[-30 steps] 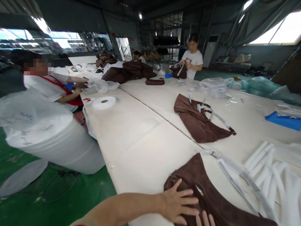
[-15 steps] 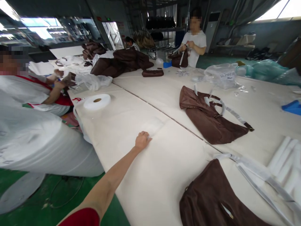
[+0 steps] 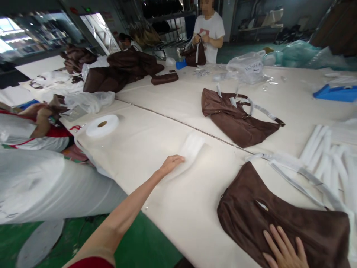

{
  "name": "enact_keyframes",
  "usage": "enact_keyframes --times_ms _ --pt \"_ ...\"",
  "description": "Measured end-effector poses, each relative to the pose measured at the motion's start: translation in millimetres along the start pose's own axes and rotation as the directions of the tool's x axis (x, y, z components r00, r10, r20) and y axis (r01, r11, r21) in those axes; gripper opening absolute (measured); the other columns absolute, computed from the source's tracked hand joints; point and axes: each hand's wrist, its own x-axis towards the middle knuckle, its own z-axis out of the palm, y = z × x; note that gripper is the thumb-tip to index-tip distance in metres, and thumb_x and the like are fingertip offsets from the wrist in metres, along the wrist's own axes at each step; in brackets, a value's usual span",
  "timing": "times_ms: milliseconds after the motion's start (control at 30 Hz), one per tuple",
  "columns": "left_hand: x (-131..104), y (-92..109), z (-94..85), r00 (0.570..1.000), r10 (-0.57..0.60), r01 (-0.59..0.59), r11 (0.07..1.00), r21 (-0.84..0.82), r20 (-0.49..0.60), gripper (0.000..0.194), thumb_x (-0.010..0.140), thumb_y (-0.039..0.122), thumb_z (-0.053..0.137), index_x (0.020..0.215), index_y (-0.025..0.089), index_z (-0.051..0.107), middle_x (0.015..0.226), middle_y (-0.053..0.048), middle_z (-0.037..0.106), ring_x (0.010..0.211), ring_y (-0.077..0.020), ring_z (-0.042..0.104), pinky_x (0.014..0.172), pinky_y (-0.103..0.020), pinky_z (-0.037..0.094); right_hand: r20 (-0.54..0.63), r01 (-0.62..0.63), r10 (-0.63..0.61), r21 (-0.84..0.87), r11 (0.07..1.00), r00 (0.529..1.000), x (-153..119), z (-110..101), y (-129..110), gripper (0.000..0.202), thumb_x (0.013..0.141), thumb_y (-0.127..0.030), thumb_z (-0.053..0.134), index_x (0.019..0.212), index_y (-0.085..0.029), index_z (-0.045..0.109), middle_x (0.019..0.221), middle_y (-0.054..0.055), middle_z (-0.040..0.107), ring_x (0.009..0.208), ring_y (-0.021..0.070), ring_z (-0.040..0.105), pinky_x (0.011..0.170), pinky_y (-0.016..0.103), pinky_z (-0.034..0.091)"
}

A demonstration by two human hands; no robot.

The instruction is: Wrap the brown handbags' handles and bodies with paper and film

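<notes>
My left hand (image 3: 170,164) reaches out over the middle of the table, fingers closed on the near end of a thin white strip (image 3: 193,146). The strip looks filmy and is blurred, so its material is hard to make out. Flat on a brown handbag (image 3: 251,201) at the lower right lies my right hand (image 3: 286,247), its fingers spread. This bag has a zip pull on its side and a strap wrapped in pale covering. A second brown handbag (image 3: 237,123), with a partly wrapped strap, lies beyond it across the table seam.
White rolls (image 3: 318,149) lie at the right, near a blue tray (image 3: 336,93). A white tape roll (image 3: 102,125) sits at the left edge, above a large wrapped roll (image 3: 64,186). Co-workers handle brown items at the left and far side. Brown bags (image 3: 122,69) are heaped at the back.
My right hand has come into view onto the near bag. The white strip now shows more plainly, raised at my left hand. The view has shifted right and down.
</notes>
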Motion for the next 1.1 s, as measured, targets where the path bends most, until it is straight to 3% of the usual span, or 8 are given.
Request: enact_keyframes --times_ms 100,200,300,500,667,767,933,1100 --pt "-15.2 19.4 18.1 0.997 0.050 -0.054 0.995 0.081 0.059 0.027 0.083 0.039 0.061 0.105 0.025 0.070 0.122 -0.003 0.067 0.115 -0.0239 0.059 0.101 -0.035 0.048 0.020 -0.101 0.100 0.071 0.992 0.995 10.0 -9.7 -9.4 0.070 0.093 -0.049 0.046 0.156 -0.034 0.021 0.142 0.010 0.057 0.135 0.0342 0.047 0.114 0.063 0.022" --pt "-27.7 33.6 37.8 0.992 0.069 -0.086 0.980 0.177 0.103 0.026 0.075 0.030 0.071 0.100 0.023 0.069 0.123 -0.006 0.065 0.118 -0.0266 0.056 0.103 -0.038 0.046 0.049 -0.122 0.118 0.079 0.989 0.992 15.7 -13.5 -14.8 0.063 0.093 -0.057 0.045 0.151 -0.032 0.038 0.145 0.010 0.054 0.134 0.0333 0.047 0.115 0.062 0.021" --pt "-34.7 41.8 47.6 0.989 0.072 -0.102 0.962 0.254 0.126 0.014 0.079 0.022 0.064 0.092 0.021 0.068 0.119 -0.008 0.066 0.115 -0.0256 0.058 0.101 -0.038 0.047 0.077 -0.109 0.105 0.050 0.993 0.991 19.7 -16.2 -15.4 0.057 0.093 -0.057 0.047 0.142 -0.029 0.052 0.145 0.011 0.054 0.137 0.0323 0.044 0.115 0.061 0.020" --pt "-38.5 50.9 33.5 0.993 0.023 -0.061 0.937 0.343 0.112 0.012 0.087 0.024 0.056 0.089 0.025 0.068 0.113 -0.006 0.070 0.111 -0.0248 0.060 0.098 -0.038 0.047 0.066 -0.076 0.071 0.076 0.994 0.995 32.9 -26.1 -15.9 0.053 0.094 -0.057 0.049 0.137 -0.027 0.056 0.146 0.011 0.053 0.137 0.0302 0.042 0.116 0.059 0.018" --pt "-48.3 60.2 14.5 0.994 -0.084 0.051 0.924 0.380 0.069 0.013 0.089 0.026 0.052 0.087 0.025 0.065 0.100 -0.005 0.073 0.102 -0.0240 0.064 0.091 -0.035 0.048 0.036 -0.085 0.081 0.138 0.987 0.996 39.6 -29.0 -16.0 0.053 0.095 -0.055 0.050 0.138 -0.026 0.054 0.145 0.010 0.055 0.137 0.0289 0.042 0.117 0.058 0.014" --pt "-54.7 70.6 14.2 0.989 -0.142 0.120 0.927 0.355 0.035 0.014 0.091 0.030 0.050 0.096 0.024 0.061 0.106 -0.007 0.071 0.105 -0.0236 0.064 0.091 -0.034 0.047 0.033 -0.079 0.075 0.149 0.986 0.997 42.6 -32.3 -16.0 0.052 0.095 -0.054 0.051 0.139 -0.026 0.053 0.145 0.010 0.054 0.137 0.0284 0.041 0.117 0.058 0.015" --pt "-72.8 87.4 46.3 0.966 -0.259 0.249 0.935 0.251 0.007 0.043 0.079 0.052 0.065 0.108 0.021 0.054 0.122 -0.014 0.064 0.112 -0.0285 0.062 0.092 -0.038 0.048 0.062 -0.086 0.078 0.151 0.985 0.995 47.0 -39.8 -15.9 0.048 0.097 -0.045 0.052 0.141 -0.026 0.051 0.148 0.010 0.051 0.139 0.0284 0.039 0.116 0.058 0.018" --pt "-88.7 92.1 78.2 0.927 -0.369 0.374 0.925 0.072 -0.064 0.048 0.068 0.043 0.075 0.104 0.019 0.053 0.109 -0.016 0.066 0.105 -0.0326 0.066 0.087 -0.042 0.051 0.071 -0.087 0.077 0.150 0.985 0.995 48.4 -39.1 -14.3 0.049 0.097 -0.045 0.050 0.142 -0.026 0.049 0.149 0.010 0.050 0.138 0.0292 0.041 0.116 0.058 0.018"
